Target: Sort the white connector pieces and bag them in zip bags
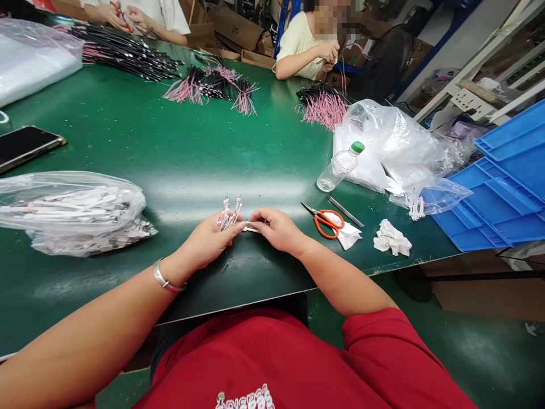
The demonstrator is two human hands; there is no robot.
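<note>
My left hand (213,236) is closed around several thin white wire pieces (230,215) whose tips stick up above the fingers. Its thumb and forefinger also meet one small white strip (251,229) between the two hands. On the other side, my right hand (275,227) pinches the far end of that strip, with thumb and forefinger together. Both hands are just above the green table (204,153), near its front edge. Orange-handled scissors (326,221) lie right of my right hand, beside a metal tweezer-like strip (344,211). The fingers hide part of the wire pieces.
Left lie a clear bag of white pieces (80,210) and a phone (28,146). On the right are a bottle (338,168), plastic bags (383,142), crumpled tissue (392,237) and blue crates (506,187). Wire bundles (213,85) lie behind; two people work across the table.
</note>
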